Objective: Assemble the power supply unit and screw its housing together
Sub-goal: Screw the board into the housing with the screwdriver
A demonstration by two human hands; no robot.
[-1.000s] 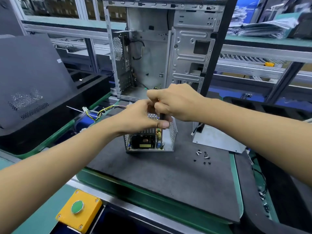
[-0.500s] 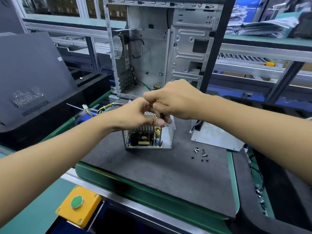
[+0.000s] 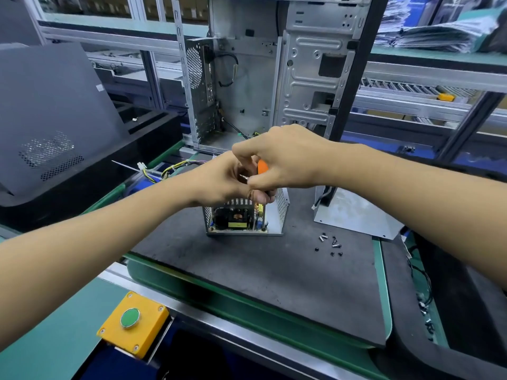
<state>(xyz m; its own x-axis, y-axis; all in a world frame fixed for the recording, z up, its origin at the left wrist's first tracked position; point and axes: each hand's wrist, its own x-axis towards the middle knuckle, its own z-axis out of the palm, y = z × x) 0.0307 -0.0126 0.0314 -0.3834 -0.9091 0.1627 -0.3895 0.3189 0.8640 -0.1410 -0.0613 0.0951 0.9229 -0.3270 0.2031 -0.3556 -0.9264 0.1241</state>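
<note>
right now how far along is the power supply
Done: the circuit board sits inside the open metal box. In hand: both hands are above it, the right hand gripping an orange-handled screwdriver, the left hand pinching near its tip. Left: the cover plate lies beside it and loose screws wait on the mat.

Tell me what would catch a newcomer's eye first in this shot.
Two hands meet mid-frame over the open power supply unit on the dark mat: the right hand holds an orange-handled screwdriver, the left hand beside it. Loose screws lie to the right, an empty computer case stands behind, and a yellow box with a green button sits at the near edge.
</note>
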